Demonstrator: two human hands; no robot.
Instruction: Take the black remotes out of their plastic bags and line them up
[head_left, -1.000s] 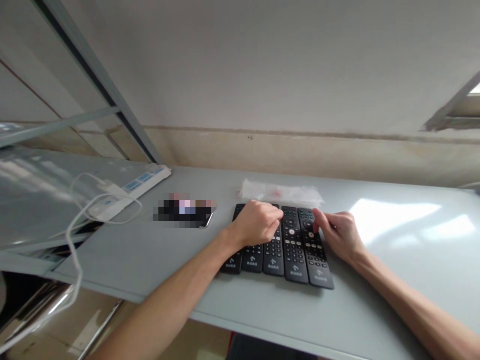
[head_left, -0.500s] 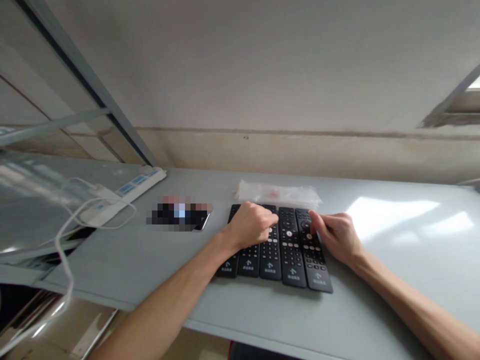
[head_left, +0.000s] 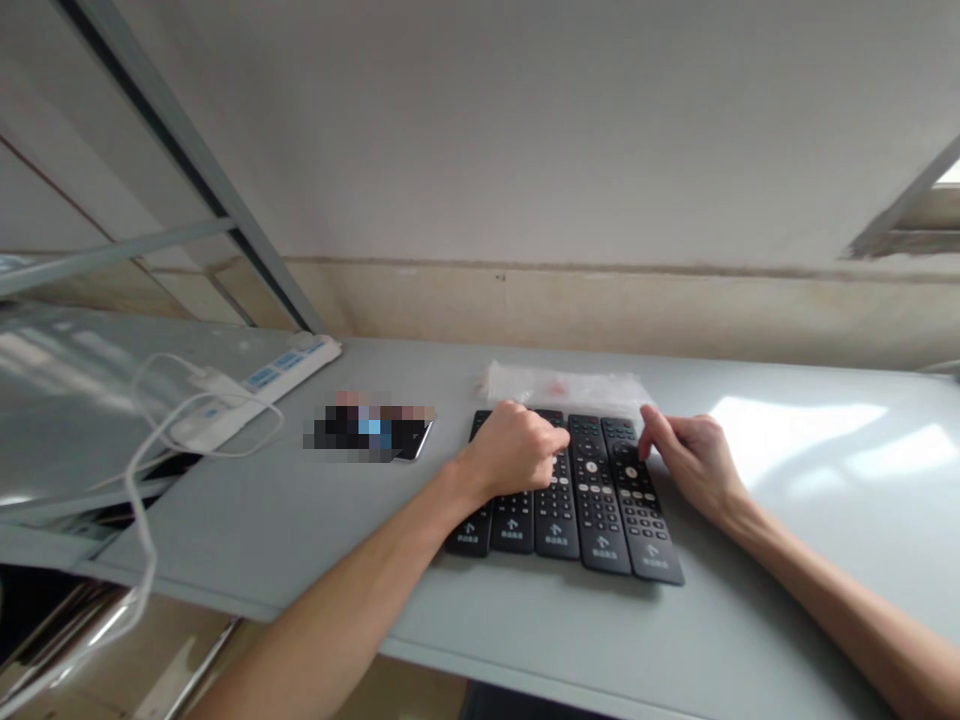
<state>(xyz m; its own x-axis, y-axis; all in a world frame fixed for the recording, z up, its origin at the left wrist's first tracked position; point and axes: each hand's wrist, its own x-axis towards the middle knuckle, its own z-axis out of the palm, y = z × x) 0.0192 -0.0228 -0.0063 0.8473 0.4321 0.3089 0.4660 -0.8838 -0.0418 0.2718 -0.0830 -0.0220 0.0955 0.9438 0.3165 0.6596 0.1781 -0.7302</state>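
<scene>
Several black remote controls [head_left: 592,500] lie side by side on the grey table [head_left: 750,560]. My left hand [head_left: 514,450] rests curled on top of the left remotes, its fingertips pressing the buttons of the middle one. My right hand [head_left: 694,455] lies at the right edge of the row, fingers bent, with its thumb and fingertips touching the upper side of the rightmost remote [head_left: 641,500].
A clear plastic bag [head_left: 562,385] lies just behind the remotes. A phone [head_left: 371,432] sits to the left. A white power strip [head_left: 255,385] with white cables [head_left: 150,450] lies at the far left, beside a metal shelf frame [head_left: 187,170]. The wall runs behind the table.
My right hand has slid from the top of the rightmost remote to its right edge. My left hand has stayed on the left remotes. The view shifted slightly.
</scene>
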